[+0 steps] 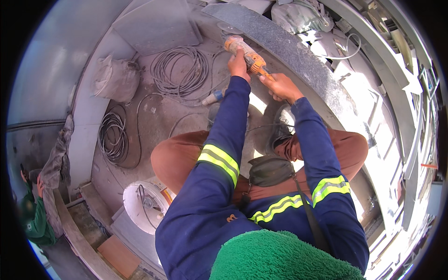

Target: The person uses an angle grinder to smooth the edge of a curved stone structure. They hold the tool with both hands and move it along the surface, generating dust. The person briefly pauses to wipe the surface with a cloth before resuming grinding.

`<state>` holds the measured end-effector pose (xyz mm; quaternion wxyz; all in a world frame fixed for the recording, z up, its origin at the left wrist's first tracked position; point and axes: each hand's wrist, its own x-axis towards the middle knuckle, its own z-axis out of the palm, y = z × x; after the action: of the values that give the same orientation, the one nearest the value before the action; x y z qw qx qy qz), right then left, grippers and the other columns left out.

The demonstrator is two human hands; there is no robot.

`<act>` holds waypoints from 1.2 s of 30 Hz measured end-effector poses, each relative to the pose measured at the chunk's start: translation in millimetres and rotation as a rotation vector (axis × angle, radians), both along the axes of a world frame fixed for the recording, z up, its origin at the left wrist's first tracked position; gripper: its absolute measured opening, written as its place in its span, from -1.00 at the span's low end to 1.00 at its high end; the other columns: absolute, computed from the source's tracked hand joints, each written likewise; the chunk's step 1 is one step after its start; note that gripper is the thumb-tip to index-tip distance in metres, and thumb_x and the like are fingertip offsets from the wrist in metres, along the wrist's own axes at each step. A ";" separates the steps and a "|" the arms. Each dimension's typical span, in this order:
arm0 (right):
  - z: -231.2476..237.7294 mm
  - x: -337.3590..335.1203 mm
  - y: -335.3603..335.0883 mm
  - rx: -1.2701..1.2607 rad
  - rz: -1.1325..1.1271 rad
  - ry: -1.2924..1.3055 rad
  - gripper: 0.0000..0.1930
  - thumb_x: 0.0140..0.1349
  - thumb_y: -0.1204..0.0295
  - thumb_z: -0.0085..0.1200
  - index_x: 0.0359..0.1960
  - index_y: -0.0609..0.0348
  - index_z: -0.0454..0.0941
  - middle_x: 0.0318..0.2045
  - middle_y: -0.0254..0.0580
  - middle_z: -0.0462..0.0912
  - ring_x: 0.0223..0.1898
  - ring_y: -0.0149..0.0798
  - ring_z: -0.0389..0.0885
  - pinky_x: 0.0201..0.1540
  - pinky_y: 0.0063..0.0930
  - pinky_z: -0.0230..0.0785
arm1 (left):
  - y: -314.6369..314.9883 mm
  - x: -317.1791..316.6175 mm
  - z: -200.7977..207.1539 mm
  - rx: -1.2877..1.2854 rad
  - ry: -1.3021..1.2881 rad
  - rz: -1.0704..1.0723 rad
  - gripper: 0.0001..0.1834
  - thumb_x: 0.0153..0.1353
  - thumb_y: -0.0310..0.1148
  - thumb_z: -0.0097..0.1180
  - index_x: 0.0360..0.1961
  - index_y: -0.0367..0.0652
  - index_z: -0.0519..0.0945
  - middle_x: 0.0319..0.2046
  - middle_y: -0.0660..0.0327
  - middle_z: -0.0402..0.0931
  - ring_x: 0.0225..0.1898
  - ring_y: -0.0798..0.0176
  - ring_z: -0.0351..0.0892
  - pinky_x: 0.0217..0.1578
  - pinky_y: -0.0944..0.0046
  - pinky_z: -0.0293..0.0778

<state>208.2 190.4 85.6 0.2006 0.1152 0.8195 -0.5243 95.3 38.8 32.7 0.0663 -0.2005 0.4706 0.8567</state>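
With both hands I hold an orange, dust-covered angle grinder [254, 59] out in front of me. My left hand [239, 65] is wrapped round its front body, while my right hand [283, 87] grips the rear handle. The grinder's disc [228, 29] is at the far end, by the edge of a long grey stone slab [298, 56]. Whether the disc touches the stone I cannot tell. Beneath my left forearm lies a blue and white cylindrical piece [213, 97], partly hidden, on the dusty floor.
Coiled grey cables [179, 70] and a second coil [113, 137] lie on the left floor. A white sack [116, 78] leans there, and a white bucket [140, 205] stands by my left knee. Pale offcuts [387, 154] crowd the right. A person in green [37, 219] is at far left.
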 end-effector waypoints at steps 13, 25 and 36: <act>-1.7 7.5 3.5 -0.034 -0.023 -0.003 -0.40 0.42 -0.13 0.19 -0.26 0.33 0.62 -0.56 -0.23 0.62 -0.61 -0.31 0.63 -0.58 -0.38 0.38 | 2.8 4.6 -5.6 0.013 0.044 0.012 -0.50 0.49 -0.03 0.22 0.16 -0.25 0.60 -0.10 0.16 0.68 -0.15 0.18 0.75 -0.22 0.05 0.71; 8.8 45.2 8.4 -0.020 -0.050 -0.005 -0.44 0.43 -0.09 0.18 -0.20 0.31 0.65 -0.60 -0.28 0.57 -0.65 -0.31 0.60 -0.58 -0.36 0.36 | 8.4 42.3 3.6 0.028 0.029 -0.042 -0.45 0.49 0.06 0.20 0.26 -0.14 0.56 -0.04 0.17 0.67 -0.14 0.14 0.78 -0.27 -0.05 0.74; 6.4 49.8 8.1 0.041 -0.039 0.007 -0.37 0.45 -0.11 0.11 0.06 0.33 0.69 -0.58 -0.19 0.63 -0.62 -0.24 0.65 -0.51 -0.29 0.44 | 9.4 41.8 -5.7 0.052 0.016 -0.042 -0.43 0.47 0.08 0.24 0.27 -0.09 0.54 -0.04 0.19 0.68 -0.13 0.13 0.78 -0.29 -0.04 0.74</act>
<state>258.0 198.5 92.0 0.1849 0.1335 0.8284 -0.5116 137.2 48.2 27.0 0.0858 -0.1818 0.4528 0.8687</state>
